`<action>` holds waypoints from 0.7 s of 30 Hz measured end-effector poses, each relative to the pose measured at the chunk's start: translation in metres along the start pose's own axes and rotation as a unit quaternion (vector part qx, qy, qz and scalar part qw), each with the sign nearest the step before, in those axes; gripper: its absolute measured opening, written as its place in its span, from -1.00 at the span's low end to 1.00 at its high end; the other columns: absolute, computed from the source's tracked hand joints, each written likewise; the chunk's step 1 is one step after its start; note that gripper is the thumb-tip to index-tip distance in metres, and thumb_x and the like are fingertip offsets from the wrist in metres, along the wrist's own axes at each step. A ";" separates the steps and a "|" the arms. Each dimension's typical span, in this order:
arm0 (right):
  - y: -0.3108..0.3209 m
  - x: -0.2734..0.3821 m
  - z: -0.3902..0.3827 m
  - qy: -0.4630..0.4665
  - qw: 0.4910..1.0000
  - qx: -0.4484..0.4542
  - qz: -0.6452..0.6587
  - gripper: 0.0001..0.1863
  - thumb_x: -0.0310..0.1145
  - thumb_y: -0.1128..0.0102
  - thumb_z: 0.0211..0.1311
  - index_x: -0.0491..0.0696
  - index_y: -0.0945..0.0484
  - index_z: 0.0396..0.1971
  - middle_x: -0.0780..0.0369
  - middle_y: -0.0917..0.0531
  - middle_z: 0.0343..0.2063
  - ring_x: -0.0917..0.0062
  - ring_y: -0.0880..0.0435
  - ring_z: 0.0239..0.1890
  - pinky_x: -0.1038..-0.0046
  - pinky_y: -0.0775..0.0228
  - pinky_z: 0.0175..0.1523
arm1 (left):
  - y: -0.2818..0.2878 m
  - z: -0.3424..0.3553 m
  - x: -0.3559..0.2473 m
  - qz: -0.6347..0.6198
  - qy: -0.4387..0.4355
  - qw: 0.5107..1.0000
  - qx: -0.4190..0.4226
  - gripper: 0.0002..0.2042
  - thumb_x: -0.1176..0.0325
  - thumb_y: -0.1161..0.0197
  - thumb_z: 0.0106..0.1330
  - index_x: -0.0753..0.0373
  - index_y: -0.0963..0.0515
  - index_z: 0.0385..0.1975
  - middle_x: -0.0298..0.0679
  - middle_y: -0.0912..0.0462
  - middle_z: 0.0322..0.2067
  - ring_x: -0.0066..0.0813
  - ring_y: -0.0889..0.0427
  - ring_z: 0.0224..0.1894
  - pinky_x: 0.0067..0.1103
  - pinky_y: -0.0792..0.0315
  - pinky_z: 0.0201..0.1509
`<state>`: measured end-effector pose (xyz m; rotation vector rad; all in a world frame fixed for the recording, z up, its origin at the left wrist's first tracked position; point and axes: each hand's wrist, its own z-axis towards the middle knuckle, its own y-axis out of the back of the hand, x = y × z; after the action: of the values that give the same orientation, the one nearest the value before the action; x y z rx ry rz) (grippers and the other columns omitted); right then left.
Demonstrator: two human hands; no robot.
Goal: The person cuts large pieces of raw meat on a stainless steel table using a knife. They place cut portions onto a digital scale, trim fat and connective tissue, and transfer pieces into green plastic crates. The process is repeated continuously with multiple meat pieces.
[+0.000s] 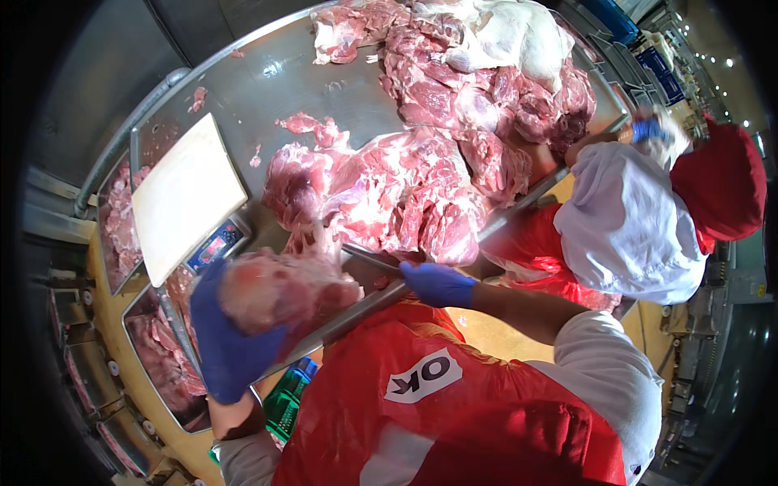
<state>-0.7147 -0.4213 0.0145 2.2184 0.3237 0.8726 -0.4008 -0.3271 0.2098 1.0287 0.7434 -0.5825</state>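
My blue-gloved left hand [223, 356] grips a blurred, bony piece of raw meat [267, 296] at the lower left of the metal table [267, 89], near the rim. My blue-gloved right hand [433, 283] holds a knife [371, 257] pointing leftward, its blade partly hidden by that piece. A large mound of pink meat [389, 186] lies just beyond both hands. Farther back, more cuts [429, 93] are piled up, some with white fat or skin [519, 36] on top.
A white board [186, 190] lies at left beside a scale [219, 245]. Trays of meat [162, 356] flank the left edge. A green crate [284, 401] is below. At right, a co-worker [632, 227] in white and red bends along the table.
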 end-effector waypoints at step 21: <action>-0.027 0.017 0.045 0.056 0.920 -0.017 0.388 -0.90 -0.33 0.10 0.55 -0.01 -0.32 -0.22 0.36 -0.36 -0.67 0.70 -0.34 -0.76 0.58 -0.24 -0.66 | 0.166 -0.101 -0.005 0.025 0.073 0.990 -0.119 -0.52 0.35 -0.41 -0.05 0.38 -0.57 -0.06 -0.19 -0.64 -0.27 -0.39 -0.57 -0.17 -0.48 -0.47 0.07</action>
<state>-0.6706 -0.4186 -0.0191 2.2710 -0.5683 1.3946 -0.3092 -0.1671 0.2713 0.8718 0.8907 -0.3664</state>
